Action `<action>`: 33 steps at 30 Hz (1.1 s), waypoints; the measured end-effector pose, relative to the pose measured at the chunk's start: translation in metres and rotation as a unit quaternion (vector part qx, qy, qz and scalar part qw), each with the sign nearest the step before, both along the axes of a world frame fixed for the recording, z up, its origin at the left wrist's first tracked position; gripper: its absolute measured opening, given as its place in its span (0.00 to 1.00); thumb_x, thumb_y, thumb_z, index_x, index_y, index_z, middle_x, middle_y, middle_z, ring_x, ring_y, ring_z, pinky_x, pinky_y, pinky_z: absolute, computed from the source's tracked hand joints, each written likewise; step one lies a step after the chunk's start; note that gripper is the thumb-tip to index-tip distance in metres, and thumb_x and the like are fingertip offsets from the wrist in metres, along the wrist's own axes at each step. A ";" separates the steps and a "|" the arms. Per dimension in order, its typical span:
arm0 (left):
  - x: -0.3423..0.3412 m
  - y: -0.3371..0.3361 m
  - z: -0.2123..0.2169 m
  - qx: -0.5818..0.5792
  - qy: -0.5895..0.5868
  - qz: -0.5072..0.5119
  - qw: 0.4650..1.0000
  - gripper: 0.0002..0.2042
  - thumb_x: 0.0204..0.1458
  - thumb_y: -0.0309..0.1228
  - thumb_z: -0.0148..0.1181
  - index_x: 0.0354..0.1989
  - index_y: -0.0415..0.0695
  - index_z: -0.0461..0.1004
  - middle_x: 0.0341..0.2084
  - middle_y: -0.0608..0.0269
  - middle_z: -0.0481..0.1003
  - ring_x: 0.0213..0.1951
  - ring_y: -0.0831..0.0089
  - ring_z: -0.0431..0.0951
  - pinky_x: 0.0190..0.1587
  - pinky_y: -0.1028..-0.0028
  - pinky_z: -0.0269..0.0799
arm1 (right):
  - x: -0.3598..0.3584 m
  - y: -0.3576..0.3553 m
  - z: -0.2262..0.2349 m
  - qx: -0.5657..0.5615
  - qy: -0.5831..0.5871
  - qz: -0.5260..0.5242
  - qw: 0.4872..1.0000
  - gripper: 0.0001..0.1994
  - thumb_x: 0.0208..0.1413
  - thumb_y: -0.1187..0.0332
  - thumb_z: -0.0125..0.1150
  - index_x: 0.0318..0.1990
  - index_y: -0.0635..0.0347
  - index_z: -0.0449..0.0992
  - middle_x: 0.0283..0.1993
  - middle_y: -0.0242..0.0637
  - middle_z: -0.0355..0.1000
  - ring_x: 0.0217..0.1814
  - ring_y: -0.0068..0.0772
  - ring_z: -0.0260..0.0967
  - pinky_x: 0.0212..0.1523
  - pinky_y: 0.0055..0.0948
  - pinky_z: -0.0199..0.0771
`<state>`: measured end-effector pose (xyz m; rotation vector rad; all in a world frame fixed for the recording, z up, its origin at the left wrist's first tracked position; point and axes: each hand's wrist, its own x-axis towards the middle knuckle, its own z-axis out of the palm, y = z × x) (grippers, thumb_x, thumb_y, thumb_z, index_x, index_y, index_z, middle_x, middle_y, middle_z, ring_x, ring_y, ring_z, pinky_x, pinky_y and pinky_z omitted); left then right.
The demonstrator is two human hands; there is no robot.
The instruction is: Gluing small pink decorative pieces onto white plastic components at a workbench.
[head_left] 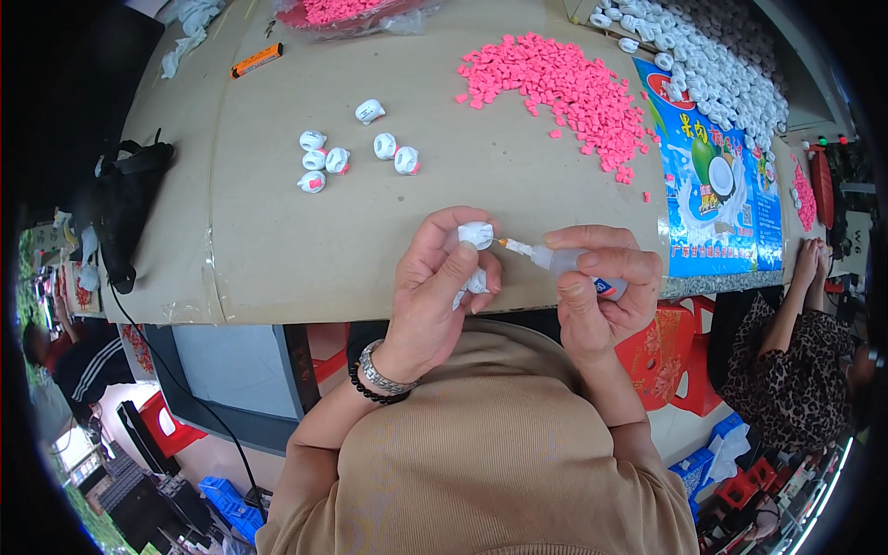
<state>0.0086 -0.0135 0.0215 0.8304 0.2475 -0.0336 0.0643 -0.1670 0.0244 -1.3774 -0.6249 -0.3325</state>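
My left hand (424,285) is closed around small rounded white plastic pieces. One white piece (476,234) is pinched at the fingertips, and more white shows lower down between the fingers. My right hand (615,289) grips a small translucent glue bottle (562,261), tilted sideways. Its narrow orange-tipped nozzle points left, right beside the pinched piece; whether they touch I cannot tell. Beyond my hands, several white pieces (338,160) lie on the table, some showing pink bits. To the far right of them spreads a loose pile of small pink pieces (564,83).
A heap of white pieces (712,74) fills the far right corner beside a blue printed sheet (703,199). An orange stick-shaped box (257,60), a bag of pink pieces (342,11) and a black bag (134,199) lie on the brown table (268,250). Another person (786,351) sits at right.
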 end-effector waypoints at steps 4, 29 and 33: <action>0.000 0.000 0.001 -0.001 0.001 -0.002 1.000 0.13 0.60 0.33 0.52 0.51 0.42 0.64 0.43 0.64 0.71 0.30 0.78 0.71 0.23 0.80 0.60 | 0.000 0.001 0.000 0.003 -0.004 0.002 1.000 0.11 0.52 0.74 0.65 0.39 0.62 0.67 0.38 0.48 0.75 0.34 0.30 0.72 0.33 0.23 0.71; -0.002 0.011 0.004 -0.023 0.001 -0.008 1.000 0.14 0.61 0.34 0.51 0.52 0.42 0.66 0.44 0.62 0.71 0.28 0.78 0.71 0.22 0.80 0.59 | 0.052 -0.038 0.014 0.191 0.311 0.009 0.931 0.19 0.44 0.80 0.65 0.44 0.60 0.68 0.39 0.39 0.70 0.34 0.30 0.71 0.32 0.26 0.72; -0.004 0.014 0.009 -0.025 0.006 -0.012 1.000 0.15 0.60 0.35 0.52 0.52 0.42 0.66 0.38 0.63 0.73 0.27 0.77 0.71 0.20 0.80 0.59 | 0.071 -0.040 0.022 0.086 0.350 -0.024 0.932 0.18 0.42 0.83 0.62 0.43 0.62 0.68 0.36 0.34 0.69 0.35 0.29 0.71 0.32 0.26 0.71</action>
